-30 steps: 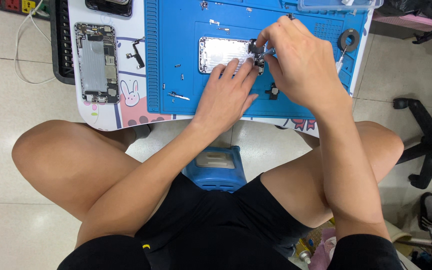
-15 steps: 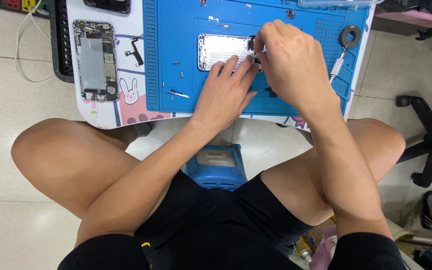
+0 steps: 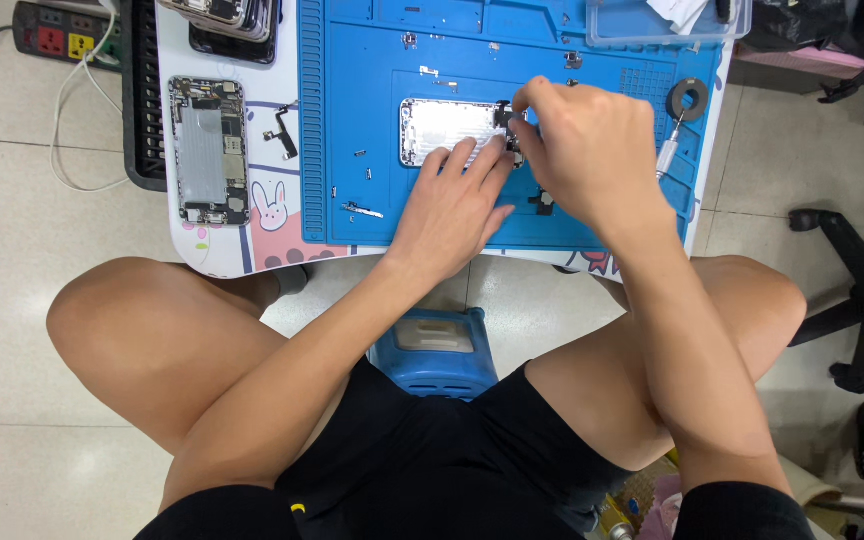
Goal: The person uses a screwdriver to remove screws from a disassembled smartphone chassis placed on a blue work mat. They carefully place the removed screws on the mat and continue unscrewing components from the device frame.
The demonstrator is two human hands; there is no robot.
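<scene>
Silver phone shell [image 3: 444, 130] lies on the blue mat [image 3: 352, 120], left hand [image 3: 452, 205] pressing it with spread fingers, right hand [image 3: 582, 150] pinching something too small to identify at its edge.

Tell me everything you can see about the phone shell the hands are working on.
The phone shell is a silver, metal-looking rectangle with rounded corners, lying flat and open side up on the blue mat, long side across. The left hand rests its fingers on its near edge; the right hand covers its right end, pinching a small dark part there.
</scene>
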